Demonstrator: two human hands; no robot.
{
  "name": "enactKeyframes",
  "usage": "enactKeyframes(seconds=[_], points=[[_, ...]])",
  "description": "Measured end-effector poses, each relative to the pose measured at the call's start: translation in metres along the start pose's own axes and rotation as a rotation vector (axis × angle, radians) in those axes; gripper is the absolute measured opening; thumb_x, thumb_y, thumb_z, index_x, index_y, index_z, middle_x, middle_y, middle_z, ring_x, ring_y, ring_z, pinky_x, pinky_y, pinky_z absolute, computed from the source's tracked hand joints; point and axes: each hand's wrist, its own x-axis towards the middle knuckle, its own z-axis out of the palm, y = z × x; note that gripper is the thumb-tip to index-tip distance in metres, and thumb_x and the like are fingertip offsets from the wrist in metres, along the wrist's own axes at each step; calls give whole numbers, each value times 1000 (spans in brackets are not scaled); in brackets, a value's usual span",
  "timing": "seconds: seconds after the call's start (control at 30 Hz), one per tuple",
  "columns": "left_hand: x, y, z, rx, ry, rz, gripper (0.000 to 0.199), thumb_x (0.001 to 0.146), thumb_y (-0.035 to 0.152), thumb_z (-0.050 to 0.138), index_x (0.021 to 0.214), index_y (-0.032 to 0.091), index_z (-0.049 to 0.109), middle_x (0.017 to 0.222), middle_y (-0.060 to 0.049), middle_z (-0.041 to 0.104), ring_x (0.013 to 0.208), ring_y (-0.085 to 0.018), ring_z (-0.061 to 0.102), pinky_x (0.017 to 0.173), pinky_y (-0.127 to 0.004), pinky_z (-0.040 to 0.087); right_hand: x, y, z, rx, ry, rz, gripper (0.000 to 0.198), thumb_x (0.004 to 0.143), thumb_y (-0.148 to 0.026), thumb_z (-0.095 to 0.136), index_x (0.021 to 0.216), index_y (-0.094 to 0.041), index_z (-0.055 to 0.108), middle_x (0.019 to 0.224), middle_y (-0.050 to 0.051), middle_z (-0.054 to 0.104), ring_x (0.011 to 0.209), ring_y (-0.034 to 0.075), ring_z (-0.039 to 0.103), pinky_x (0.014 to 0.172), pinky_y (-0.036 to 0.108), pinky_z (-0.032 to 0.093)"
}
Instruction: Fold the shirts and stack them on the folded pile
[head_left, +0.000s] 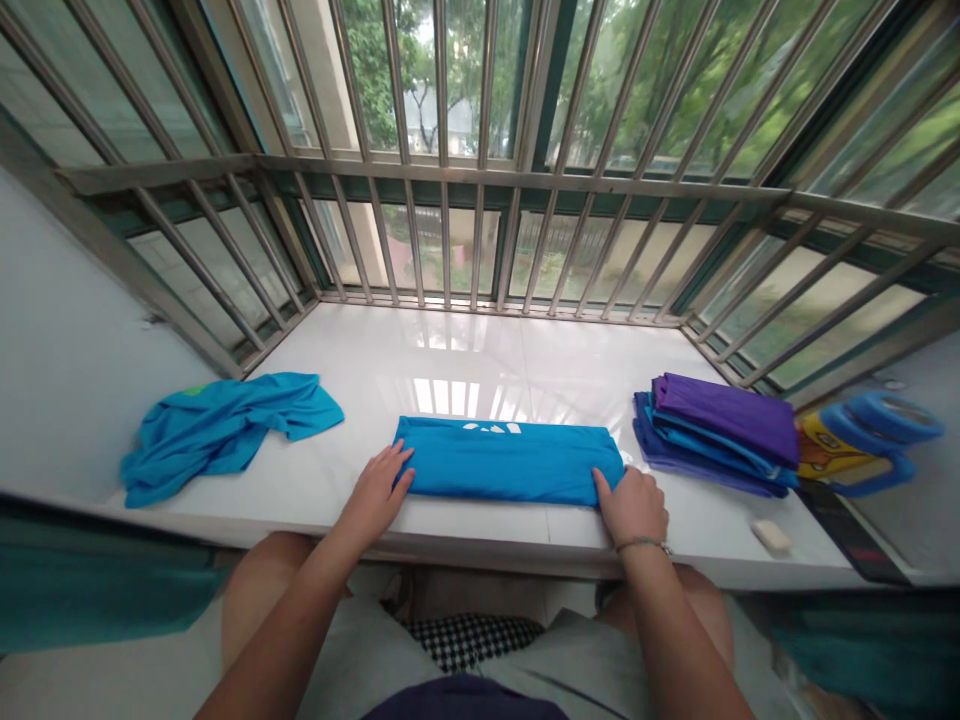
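A blue T-shirt (502,465), folded into a long flat strip with bits of white print along its far edge, lies on the white sill before me. My left hand (377,490) rests at its left end, fingers spread and fingertips on the cloth. At the right end is my right hand (636,508), a bracelet on its wrist. Its thumb lies on top of the fabric and the other fingers curl by the end, closed on that corner. Part of those fingers' undersides is hidden.
On the left lies a crumpled turquoise garment (225,430). To the right stands a stack of folded purple and blue clothes (720,425), beside a yellow and blue bottle (847,440), a dark flat strip (851,535) and a small whitish block (771,537). Metal bars (480,178) line the window behind.
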Motion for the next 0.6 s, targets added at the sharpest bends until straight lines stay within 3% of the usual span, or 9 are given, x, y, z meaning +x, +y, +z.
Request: enactKeyframes(seconds=[0.17, 0.3, 0.4, 0.53, 0.6], points=[[5, 5, -4, -88, 56, -62, 58, 106, 56, 47, 143, 18, 70, 161, -17, 60, 149, -34, 56, 129, -58, 40, 23, 10, -11, -20, -195, -62, 47, 108, -44, 50, 111, -6, 77, 112, 25, 78, 103, 34, 76, 88, 38, 53], [-2, 24, -20, -255, 95, -131, 56, 108, 56, 44, 141, 19, 71, 153, -14, 67, 146, -32, 59, 128, -53, 41, 38, 27, -36, -50, -191, -14, 49, 108, -41, 46, 108, -5, 79, 109, 27, 79, 101, 35, 77, 82, 38, 52], [-10, 46, -29, -469, 79, -232, 55, 109, 59, 43, 136, 23, 74, 142, -11, 74, 133, -30, 67, 116, -48, 53, 37, 24, -61, -45, -66, 36, 51, 105, -46, 50, 123, -5, 75, 114, 27, 78, 101, 37, 76, 80, 39, 51], [-10, 74, -32, -849, -23, -358, 63, 102, 71, 55, 127, 18, 77, 129, -17, 79, 109, -31, 75, 83, -41, 63, 16, -27, -94, 48, 117, -18, 50, 101, -48, 58, 138, -16, 69, 113, 19, 80, 96, 34, 75, 79, 39, 50], [-4, 87, -31, -1031, -95, -438, 67, 97, 73, 63, 127, 15, 76, 128, -21, 78, 107, -33, 77, 82, -41, 64, -3, -72, -102, 81, 130, -117, 42, 102, -45, 60, 133, -20, 71, 108, 15, 80, 93, 32, 74, 79, 38, 48]])
